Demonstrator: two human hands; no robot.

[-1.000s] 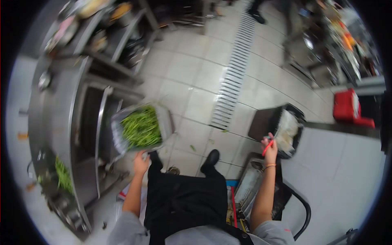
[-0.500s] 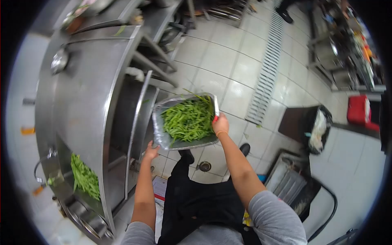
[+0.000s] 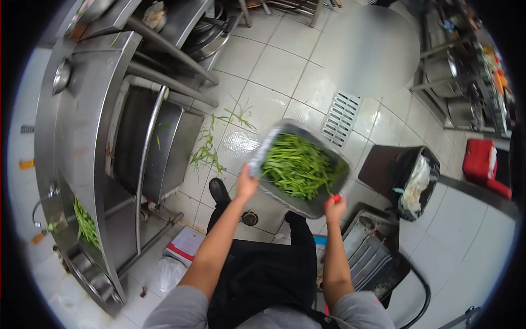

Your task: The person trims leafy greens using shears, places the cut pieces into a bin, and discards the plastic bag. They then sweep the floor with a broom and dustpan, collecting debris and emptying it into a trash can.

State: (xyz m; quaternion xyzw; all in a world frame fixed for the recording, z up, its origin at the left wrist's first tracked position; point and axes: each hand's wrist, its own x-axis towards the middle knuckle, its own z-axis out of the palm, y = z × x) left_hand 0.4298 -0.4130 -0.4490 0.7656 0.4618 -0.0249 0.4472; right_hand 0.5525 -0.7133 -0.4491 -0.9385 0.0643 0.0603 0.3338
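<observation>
A grey rectangular tub (image 3: 342, 170) full of cut green vegetables (image 3: 298, 167) is held in the air in front of my body. My left hand (image 3: 246, 183) grips its near left edge. At the near right corner, my right hand (image 3: 335, 208) is closed on the rim, with something red at the fingers. The tub is tilted. Scattered green stems (image 3: 208, 151) lie on the floor tiles to its left.
Left is a steel counter (image 3: 82, 137) with more greens (image 3: 86, 225) in its sink. A black-lined bin (image 3: 413, 186) stands at the right, near a red container (image 3: 479, 159). Shelves with pots (image 3: 460, 109) are at the upper right. A floor drain (image 3: 341, 118) lies beyond the tub.
The tub has moved right and turned, still in both my hands. My view has shifted, and stems on the floor now show where the tub was.
</observation>
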